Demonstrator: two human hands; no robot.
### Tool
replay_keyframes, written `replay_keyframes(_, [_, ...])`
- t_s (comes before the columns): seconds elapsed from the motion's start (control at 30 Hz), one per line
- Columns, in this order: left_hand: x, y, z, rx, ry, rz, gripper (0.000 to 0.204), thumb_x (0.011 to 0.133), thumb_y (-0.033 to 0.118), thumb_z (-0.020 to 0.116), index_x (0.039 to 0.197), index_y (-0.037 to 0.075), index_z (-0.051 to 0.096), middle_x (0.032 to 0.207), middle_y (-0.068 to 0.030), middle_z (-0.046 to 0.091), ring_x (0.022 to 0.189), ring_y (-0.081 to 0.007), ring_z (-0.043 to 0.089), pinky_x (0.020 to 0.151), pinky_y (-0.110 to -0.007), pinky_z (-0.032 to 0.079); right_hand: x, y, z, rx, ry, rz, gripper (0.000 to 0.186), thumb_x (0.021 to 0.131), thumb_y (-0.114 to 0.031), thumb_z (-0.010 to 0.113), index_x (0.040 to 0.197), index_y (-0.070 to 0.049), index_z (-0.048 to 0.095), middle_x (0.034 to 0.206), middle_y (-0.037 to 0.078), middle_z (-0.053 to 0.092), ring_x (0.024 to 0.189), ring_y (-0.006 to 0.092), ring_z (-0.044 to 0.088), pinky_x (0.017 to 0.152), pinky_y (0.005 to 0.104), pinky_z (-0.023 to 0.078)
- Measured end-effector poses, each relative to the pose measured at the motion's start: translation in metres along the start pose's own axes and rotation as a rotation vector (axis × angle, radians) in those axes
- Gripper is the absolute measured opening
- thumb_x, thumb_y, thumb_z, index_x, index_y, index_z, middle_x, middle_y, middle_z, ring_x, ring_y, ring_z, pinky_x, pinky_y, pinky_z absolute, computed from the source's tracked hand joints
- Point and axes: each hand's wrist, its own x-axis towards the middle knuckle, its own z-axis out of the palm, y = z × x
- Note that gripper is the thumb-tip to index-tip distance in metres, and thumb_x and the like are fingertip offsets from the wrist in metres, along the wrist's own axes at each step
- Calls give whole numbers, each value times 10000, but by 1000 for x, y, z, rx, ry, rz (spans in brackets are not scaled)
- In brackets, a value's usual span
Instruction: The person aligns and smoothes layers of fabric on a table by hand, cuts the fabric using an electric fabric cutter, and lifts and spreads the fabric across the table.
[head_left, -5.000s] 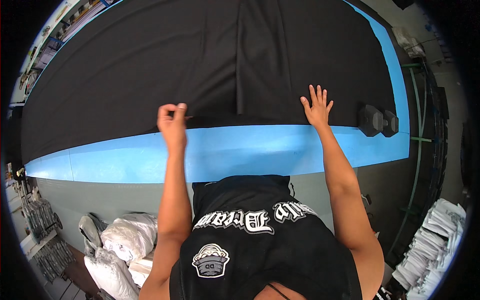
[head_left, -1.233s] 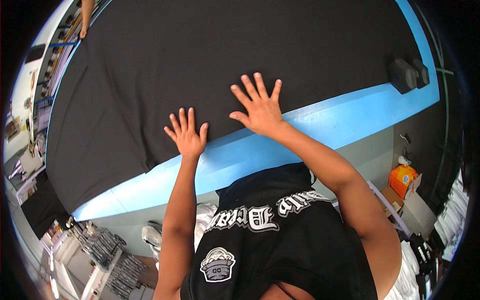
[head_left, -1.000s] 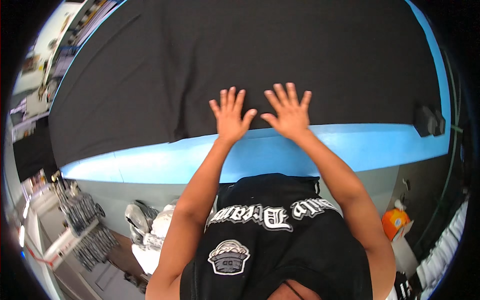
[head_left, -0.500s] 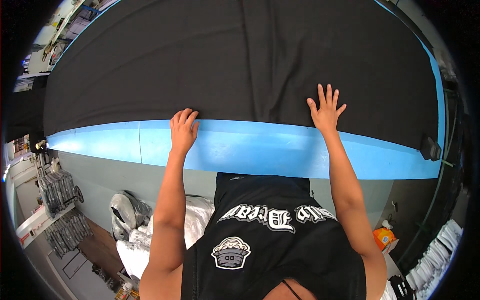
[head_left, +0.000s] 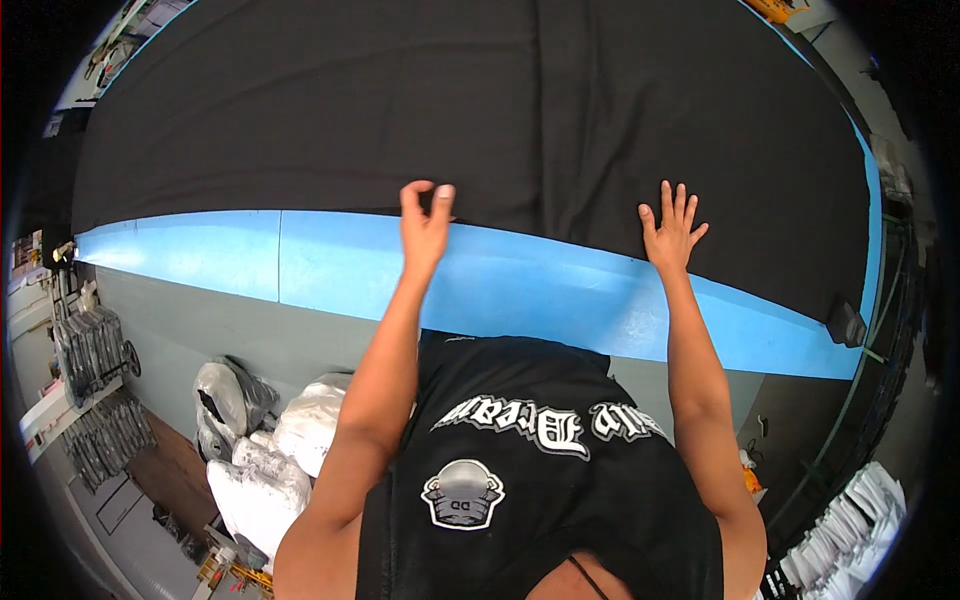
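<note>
Counted: two hands (head_left: 425, 230) (head_left: 670, 242), one spread of black cloth (head_left: 350, 120), one blue surface (head_left: 500, 275), one dark weight (head_left: 846, 324), one black shirt (head_left: 590, 510); unable to count wrapped bundles (head_left: 255, 495) exactly.

Textile workshop by the look of it: long blue worktop (head_left: 560, 280), black fabric (head_left: 330, 110) spread across it nearly to right edge; black hexagonal weight (head_left: 847, 325) at near right corner; plastic-wrapped bundles (head_left: 258, 500) below near edge, left; stacked white goods (head_left: 848, 525) below near right corner
</note>
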Motion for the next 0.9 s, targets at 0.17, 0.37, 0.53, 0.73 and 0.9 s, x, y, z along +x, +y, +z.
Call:
replay_keyframes(0.17, [25, 50, -27, -262, 50, 2, 98, 863, 120, 674, 906, 61, 609, 818, 1, 603, 623, -74, 541, 526, -227, 467, -1, 11, 4, -15, -7, 0, 671, 900, -655, 347, 1459, -286, 304, 1545, 60, 209, 1434, 319, 117, 1060, 678, 37])
replay_keyframes(0.37, [112, 62, -157, -539, 284, 95, 92, 864, 100, 665, 941, 72, 624, 804, -5, 624, 707, -100, 568, 619, -233, 458, -1, 16, 4, -9, 13, 4, 669, 900, -655, 347, 1461, -291, 299, 1545, 58, 209, 1435, 314, 118, 1062, 675, 37])
replay_keyframes(0.53, [157, -6, -244, -574, 367, 39, 155, 882, 81, 627, 1010, 70, 541, 901, -54, 612, 768, -154, 570, 636, -283, 463, 4, 13, 2, 0, 21, -18, 666, 903, -647, 351, 1462, -289, 296, 1546, 56, 209, 1436, 310, 116, 1063, 673, 37])
replay_keyframes(0.73, [117, -27, -170, -407, 280, -27, 597, 878, 101, 652, 1381, 172, 337, 1287, -124, 464, 980, -236, 562, 711, -353, 518, -1, 19, -1, -20, 0, -7, 655, 911, -624, 367, 1464, -281, 293, 1548, 65, 197, 1437, 310, 112, 1054, 682, 45])
replay_keyframes(0.9, [109, 2, -173, -46, 228, -105, 401, 887, 143, 640, 1255, 93, 493, 997, -86, 580, 656, -118, 539, 502, -244, 448, -2, 24, -5, -17, -42, -9, 654, 920, -590, 383, 1469, -249, 284, 1548, 87, 190, 1435, 327, 107, 1043, 694, 54])
